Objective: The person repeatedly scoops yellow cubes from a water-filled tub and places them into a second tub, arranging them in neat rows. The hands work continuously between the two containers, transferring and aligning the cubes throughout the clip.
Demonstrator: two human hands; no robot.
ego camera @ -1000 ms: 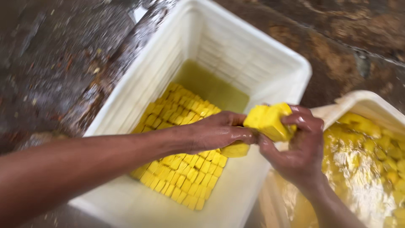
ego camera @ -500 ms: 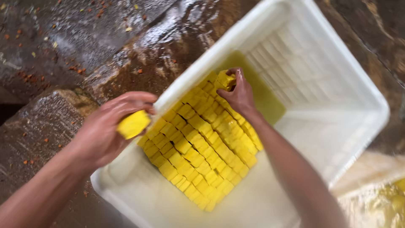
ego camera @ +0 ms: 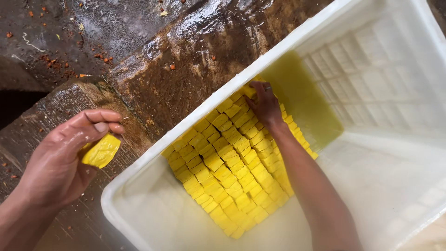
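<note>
— So, what has the left hand [ego camera: 55, 162] got?
— One yellow block [ego camera: 101, 151], pinched between thumb and fingers, held outside the white tub [ego camera: 139, 172] over the wet dark stone ledge [ego camera: 186, 69].
— And the right hand [ego camera: 265, 104]?
— Down inside the tub, fingertips pressed on a block at the far end of the packed yellow blocks [ego camera: 232, 172]; whether that grip is clenched or only resting, I cannot tell.
— Anything else in there?
— Yellowish liquid [ego camera: 306, 102] pooled just beside the rows.
</note>
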